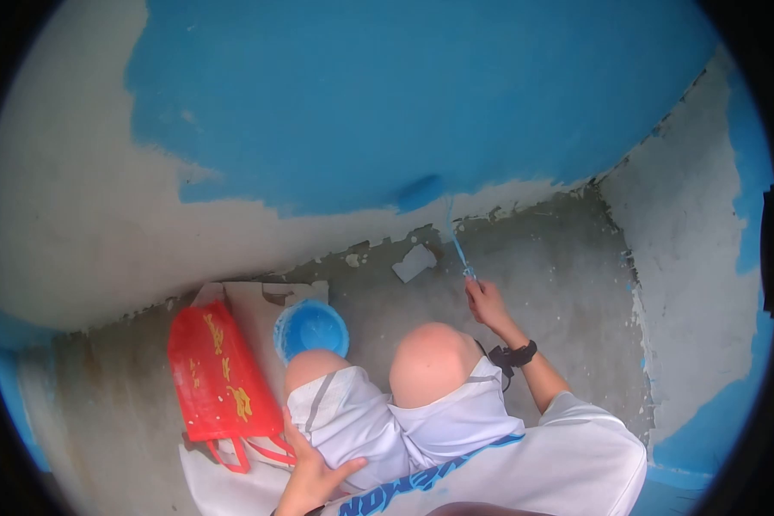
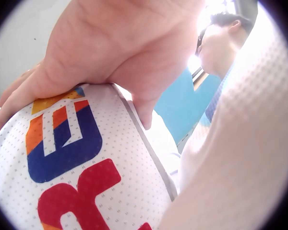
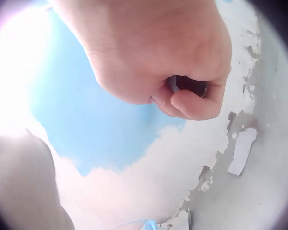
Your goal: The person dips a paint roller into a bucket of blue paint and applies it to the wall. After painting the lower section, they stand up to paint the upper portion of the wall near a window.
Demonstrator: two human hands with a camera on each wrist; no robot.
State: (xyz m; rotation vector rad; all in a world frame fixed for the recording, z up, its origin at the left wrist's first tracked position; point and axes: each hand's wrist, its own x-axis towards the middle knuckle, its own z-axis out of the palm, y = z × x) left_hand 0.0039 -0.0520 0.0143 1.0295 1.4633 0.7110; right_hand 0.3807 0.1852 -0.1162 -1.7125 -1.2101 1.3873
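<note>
The paint roller [image 1: 419, 193] is held by its handle in the right hand [image 1: 486, 305], to the right of the blue bucket [image 1: 311, 331] in the head view. The fingers of that hand are curled tightly round the handle, whose dark end [image 3: 194, 87] is shown in the right wrist view. The roller's blurred head is placed at the lower edge of the blue paint [image 1: 318, 112] on the wall [image 1: 232, 228], up and to the right of the bucket; whether the wall is touched by it cannot be told.

The left hand [image 1: 311, 473] is rested on the white shorts [image 1: 348, 421], below the bucket in the head view, with the thumb spread wide from the other fingers and nothing seen gripped. Printed lettering [image 2: 67, 139] is shown on the cloth under it.

A red bag [image 1: 224, 370] is laid to the left of the bucket, on a pale sheet [image 1: 254, 301]. A white scrap [image 1: 414, 263] is seen on the floor [image 1: 361, 297], up and to the right of the bucket. A dark band [image 1: 520, 353] is worn on the right wrist.
</note>
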